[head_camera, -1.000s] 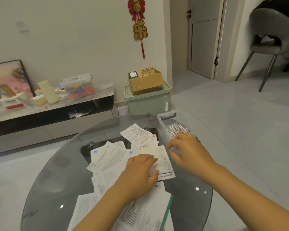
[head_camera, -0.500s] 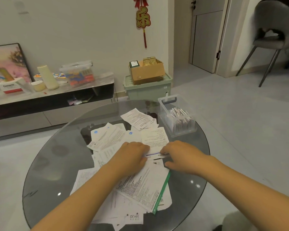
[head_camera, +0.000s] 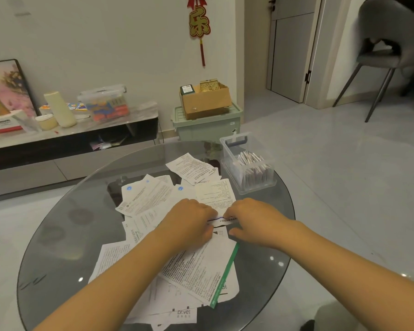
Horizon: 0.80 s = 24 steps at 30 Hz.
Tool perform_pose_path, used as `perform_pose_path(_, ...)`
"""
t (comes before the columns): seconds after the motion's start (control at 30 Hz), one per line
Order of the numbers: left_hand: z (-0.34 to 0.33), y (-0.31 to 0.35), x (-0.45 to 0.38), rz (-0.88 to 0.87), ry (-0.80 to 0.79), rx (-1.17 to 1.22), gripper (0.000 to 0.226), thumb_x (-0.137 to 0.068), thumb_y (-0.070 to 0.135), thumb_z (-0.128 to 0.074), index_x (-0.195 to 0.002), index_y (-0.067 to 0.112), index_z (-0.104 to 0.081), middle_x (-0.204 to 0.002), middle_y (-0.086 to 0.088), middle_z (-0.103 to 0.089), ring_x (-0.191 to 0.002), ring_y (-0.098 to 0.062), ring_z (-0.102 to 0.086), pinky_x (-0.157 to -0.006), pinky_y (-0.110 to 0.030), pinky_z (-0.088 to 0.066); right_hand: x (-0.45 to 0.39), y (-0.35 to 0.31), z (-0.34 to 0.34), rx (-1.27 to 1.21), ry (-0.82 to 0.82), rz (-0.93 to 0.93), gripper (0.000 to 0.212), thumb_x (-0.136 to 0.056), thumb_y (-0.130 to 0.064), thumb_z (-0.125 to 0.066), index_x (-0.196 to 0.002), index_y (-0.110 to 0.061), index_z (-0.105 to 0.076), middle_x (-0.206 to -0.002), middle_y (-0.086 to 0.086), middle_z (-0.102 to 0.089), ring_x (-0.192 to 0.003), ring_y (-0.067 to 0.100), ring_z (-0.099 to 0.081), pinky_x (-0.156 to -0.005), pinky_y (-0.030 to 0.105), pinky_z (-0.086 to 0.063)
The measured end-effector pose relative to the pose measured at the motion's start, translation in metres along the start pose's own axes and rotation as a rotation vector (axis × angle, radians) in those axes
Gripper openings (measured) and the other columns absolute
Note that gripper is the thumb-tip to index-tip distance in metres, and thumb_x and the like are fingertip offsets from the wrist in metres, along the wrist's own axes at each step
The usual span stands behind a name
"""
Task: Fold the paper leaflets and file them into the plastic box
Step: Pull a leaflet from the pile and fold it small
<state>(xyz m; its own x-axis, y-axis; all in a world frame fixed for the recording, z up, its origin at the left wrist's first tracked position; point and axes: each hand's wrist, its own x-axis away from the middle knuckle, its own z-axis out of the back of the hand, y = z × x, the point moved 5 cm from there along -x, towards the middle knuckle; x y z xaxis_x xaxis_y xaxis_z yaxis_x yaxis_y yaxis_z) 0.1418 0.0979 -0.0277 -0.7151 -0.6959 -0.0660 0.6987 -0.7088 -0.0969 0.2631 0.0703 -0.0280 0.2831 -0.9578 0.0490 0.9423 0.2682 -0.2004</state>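
Mid-worktop | my left hand point(head_camera: 191, 220) and right hand point(head_camera: 251, 220) pinch one leaflet point(head_camera: 214, 194), crease running 9-to-3 | plastic box point(head_camera: 247, 163) at 1 o'clock, right hand nearer.

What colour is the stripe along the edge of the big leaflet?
Green, along the big leaflet's right edge; head view.

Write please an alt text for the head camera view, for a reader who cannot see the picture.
Two bare hands, the left hand and the right hand, pinch one paper leaflet between them over a pile of loose leaflets on a round glass table. A clear plastic box with folded leaflets standing inside sits at the table's far right edge.
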Motion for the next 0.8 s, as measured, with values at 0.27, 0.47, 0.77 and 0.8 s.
perform_pose_path(0.27,0.005,-0.002,0.003,0.038,0.074,0.046,0.028,-0.099,0.029,-0.034,-0.098,0.015,-0.058,-0.089,0.000,-0.062,-0.076,-0.020,-0.056,-0.071,-0.031,-0.044,-0.005,0.003,0.001,0.002,0.085,0.002,0.032,-0.089,-0.029,-0.053,-0.119,-0.021,-0.059,-0.114,0.001,-0.055,-0.107,0.023,-0.048,-0.084,0.032,-0.040)
perform_pose_path(0.47,0.016,-0.011,0.013,0.293,0.192,0.557,0.013,-0.097,0.023,-0.039,-0.090,0.022,-0.049,-0.071,0.004,-0.056,-0.061,-0.012,-0.049,-0.057,-0.028,-0.038,-0.007,0.013,0.012,-0.375,0.149,-0.155,0.013,-0.086,-0.021,-0.056,-0.081,-0.009,-0.059,-0.073,0.001,-0.053,-0.073,0.021,-0.051,-0.053,0.025,-0.033)
perform_pose_path(0.77,-0.003,-0.014,0.014,0.370,0.058,0.606,0.056,-0.090,0.031,-0.058,-0.137,0.030,-0.030,-0.128,0.006,-0.044,-0.095,-0.008,-0.052,-0.079,-0.019,-0.043,-0.009,0.017,-0.004,-0.541,0.133,-0.303,0.030,-0.084,-0.019,-0.062,-0.112,-0.016,-0.050,-0.102,0.000,-0.057,-0.095,0.017,-0.053,-0.066,0.024,-0.043)
perform_pose_path(0.8,-0.003,-0.012,0.014,0.358,0.039,0.565,0.063,-0.090,0.032,-0.059,-0.142,0.033,-0.024,-0.137,0.006,-0.036,-0.106,-0.013,-0.050,-0.088,-0.023,-0.044,-0.008,0.017,-0.007,-0.521,0.142,-0.314,0.037,-0.084,-0.019,-0.062,-0.117,-0.018,-0.048,-0.105,0.000,-0.057,-0.102,0.019,-0.051,-0.071,0.027,-0.043)
